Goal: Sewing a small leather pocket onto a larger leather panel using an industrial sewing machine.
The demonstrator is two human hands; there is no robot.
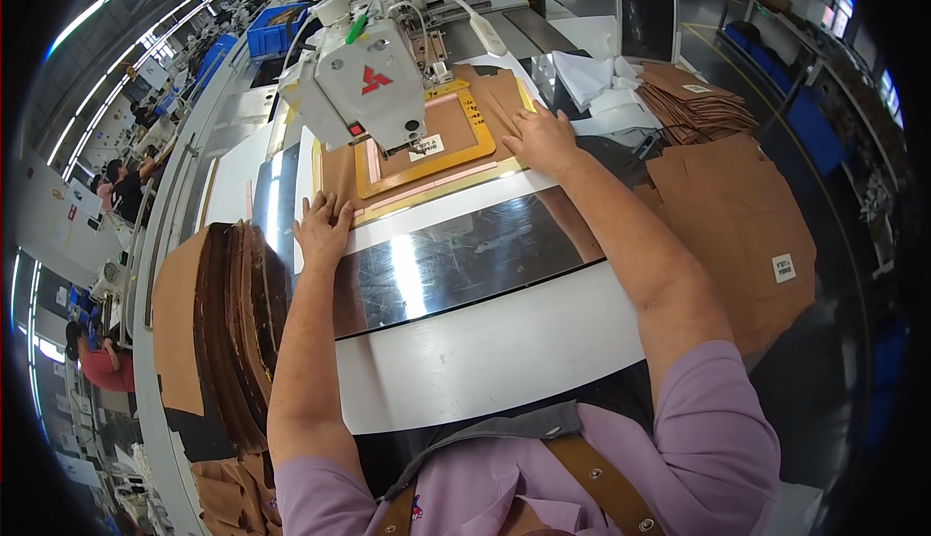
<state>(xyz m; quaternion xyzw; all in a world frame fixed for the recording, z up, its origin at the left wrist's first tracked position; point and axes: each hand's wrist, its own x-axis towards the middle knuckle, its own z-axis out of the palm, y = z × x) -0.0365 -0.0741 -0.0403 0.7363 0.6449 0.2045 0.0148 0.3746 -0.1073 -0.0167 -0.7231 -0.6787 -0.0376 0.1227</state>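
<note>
A brown fabric panel (339, 168) lies under the head of a white sewing machine (361, 85). On it sits a yellow rectangular frame (427, 180) with pink strips inside, around a small white label (424, 147). My left hand (323, 230) rests at the panel's near left corner, fingers apart and pointing away from me. My right hand (545, 140) lies on the right edge of the panel, by a yellow strip, with its fingers stretched out. Neither hand grips anything that I can see. The machine head hides part of the frame's far left side.
Brown panels stand in a thick stack (218, 332) at my left. Another brown pile (693, 104) and a labelled panel (732, 235) lie at my right. A shiny metal plate (465, 245) fronts the machine. Behind stand a dark screen (647, 20) and a blue bin (274, 32).
</note>
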